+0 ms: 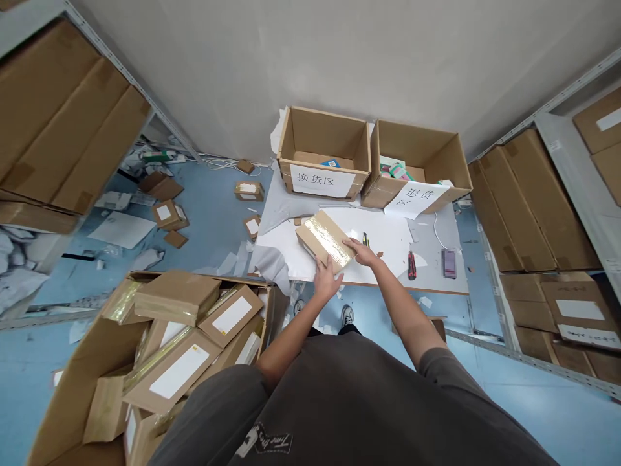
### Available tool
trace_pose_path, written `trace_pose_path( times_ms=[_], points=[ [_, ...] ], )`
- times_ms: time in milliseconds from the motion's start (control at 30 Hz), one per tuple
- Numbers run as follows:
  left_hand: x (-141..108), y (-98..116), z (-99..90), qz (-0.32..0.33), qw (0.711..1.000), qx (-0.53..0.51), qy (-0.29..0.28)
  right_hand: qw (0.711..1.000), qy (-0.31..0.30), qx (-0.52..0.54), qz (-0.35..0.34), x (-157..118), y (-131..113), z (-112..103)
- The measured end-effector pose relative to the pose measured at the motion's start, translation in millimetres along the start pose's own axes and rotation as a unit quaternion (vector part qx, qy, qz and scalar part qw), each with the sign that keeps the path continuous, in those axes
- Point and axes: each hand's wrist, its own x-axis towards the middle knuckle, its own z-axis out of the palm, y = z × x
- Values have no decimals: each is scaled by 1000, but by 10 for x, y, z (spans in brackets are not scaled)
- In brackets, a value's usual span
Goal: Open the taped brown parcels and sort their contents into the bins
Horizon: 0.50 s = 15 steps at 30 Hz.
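Note:
A taped cardboard box (323,238) is held over the white table (388,259), with a shiny strip of clear tape along its top. My left hand (326,279) grips its near edge, fingers on the top face. At its right end, my right hand (361,251) closes around the corner. Just beyond my right hand lies a yellow and black utility knife (365,240). A red and black cutter (412,265) rests farther right, and a phone (449,263) lies near the table's right edge.
Two open cartons with handwritten signs, a left carton (323,139) and a right carton (422,155), stand at the table's back. A large carton (72,414) full of taped boxes is at my left. Shelves flank both sides; small boxes (249,190) and scraps litter the blue floor.

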Motion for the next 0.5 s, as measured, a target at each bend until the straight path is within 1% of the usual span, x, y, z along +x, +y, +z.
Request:
trace_pose_path(
  times_ms=[67,133,200,267,333,367,433,500],
  points=[
    [186,-56,-285,11,999,41,30,1000,4,4,-5,9,97,-104],
    [495,-138,-630,25,995,86,38,998,53,12,13,-10,271,-150],
    [848,-223,-949,45,991,126,15,990,116,19,84,-31,504,-139],
    [1149,-298,-1168,56,986,156,-10,974,139,22,179,-20,755,-83],
    [1333,-357,-1262,61,981,180,-43,959,129,22,252,45,982,3],
    [1375,-380,-1268,59,979,190,-50,954,121,22,273,97,1080,54],
    [1376,-414,-1224,48,976,206,-52,949,116,21,291,225,1238,158],
    [1303,-433,-1140,30,976,211,-37,949,118,16,293,356,1357,254]
  ],
)
